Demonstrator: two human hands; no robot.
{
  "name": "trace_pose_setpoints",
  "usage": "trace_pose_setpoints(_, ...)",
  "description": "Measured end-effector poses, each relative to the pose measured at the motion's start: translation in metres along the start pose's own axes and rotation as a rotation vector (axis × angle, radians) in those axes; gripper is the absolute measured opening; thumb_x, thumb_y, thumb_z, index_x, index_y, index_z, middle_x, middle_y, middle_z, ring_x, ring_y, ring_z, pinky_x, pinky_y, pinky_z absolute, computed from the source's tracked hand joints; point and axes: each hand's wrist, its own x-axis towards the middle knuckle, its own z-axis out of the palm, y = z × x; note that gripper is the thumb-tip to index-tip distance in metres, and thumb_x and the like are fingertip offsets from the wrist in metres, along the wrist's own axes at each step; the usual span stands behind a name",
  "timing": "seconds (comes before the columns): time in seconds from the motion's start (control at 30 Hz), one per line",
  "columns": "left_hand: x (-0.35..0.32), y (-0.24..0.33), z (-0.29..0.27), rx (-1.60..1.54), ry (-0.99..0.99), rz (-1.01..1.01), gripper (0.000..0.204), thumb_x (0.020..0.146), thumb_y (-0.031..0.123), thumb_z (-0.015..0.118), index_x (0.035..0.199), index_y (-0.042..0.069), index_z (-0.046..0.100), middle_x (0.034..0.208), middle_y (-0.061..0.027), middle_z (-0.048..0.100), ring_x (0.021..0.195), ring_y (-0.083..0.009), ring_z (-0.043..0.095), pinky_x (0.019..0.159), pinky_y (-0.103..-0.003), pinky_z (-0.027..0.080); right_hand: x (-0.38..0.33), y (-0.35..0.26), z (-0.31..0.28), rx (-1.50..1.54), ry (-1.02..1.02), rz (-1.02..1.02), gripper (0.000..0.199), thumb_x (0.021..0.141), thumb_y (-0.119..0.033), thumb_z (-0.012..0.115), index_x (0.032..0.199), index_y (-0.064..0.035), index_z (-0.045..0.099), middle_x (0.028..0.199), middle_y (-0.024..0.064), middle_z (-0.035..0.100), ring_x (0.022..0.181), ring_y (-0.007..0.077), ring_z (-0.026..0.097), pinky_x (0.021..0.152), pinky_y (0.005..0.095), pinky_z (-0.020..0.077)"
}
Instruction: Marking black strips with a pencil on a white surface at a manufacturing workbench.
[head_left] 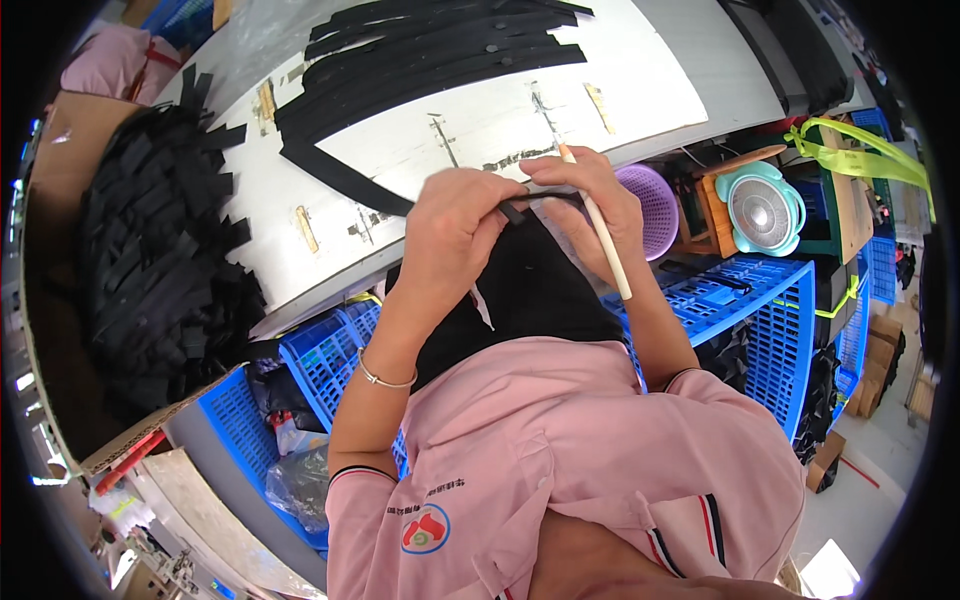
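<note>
A strip of black webbing [350, 185] runs off the table from the layered black strips [420, 75] toward my left hand [455, 215]. My left thumb and fingers are closed on a piece of the black webbing, and a short end sticks out below the fingertips. My right hand [600, 205] pinches another part of this dark strip, which stretches between both hands. A slim cream-white, pen-shaped stick [606, 240] lies across my right palm, gripped there, its narrow tip pointing at the table. Its exact kind cannot be made out. Both hands are above my lap at the table edge.
The white table top [650, 85] has worn tape marks. At left stands a cardboard box [70, 150] heaped with short black strips [165, 260]. Blue plastic crates [780, 350] flank my legs. A purple basket [650, 210] and a turquoise fan [762, 208] are at right.
</note>
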Motion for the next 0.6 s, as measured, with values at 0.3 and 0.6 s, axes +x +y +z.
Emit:
trace_pose_setpoints(0.3, 0.016, -0.001, -0.003, 0.18, 0.009, 0.063, 0.015, 0.085, 0.018, 0.078, 0.092, 0.006, 0.072, 0.086, -0.0044, 0.071, 0.079, -0.0255, 0.064, 0.084, -0.037, 0.046, 0.005, 0.007, 0.008, -0.058, 0.182, 0.107, 0.008, 0.092, -0.013, 0.075, 0.097, -0.007, 0.073, 0.083, 0.0024, 0.072, 0.075, 0.0168, 0.066, 0.111, 0.0448, 0.0405)
trace_pose_setpoints(0.6, 0.035, -0.011, -0.007, 0.253, -0.096, 0.038, 0.014, 0.086, 0.017, 0.078, 0.093, 0.007, 0.071, 0.087, -0.0061, 0.071, 0.082, -0.027, 0.063, 0.086, -0.037, 0.047, 0.015, 0.021, -0.002, -0.011, 0.289, 0.304, 0.011, 0.096, -0.016, 0.071, 0.097, -0.0058, 0.074, 0.08, 0.0052, 0.071, 0.076, 0.0159, 0.065, 0.116, 0.0455, 0.0336)
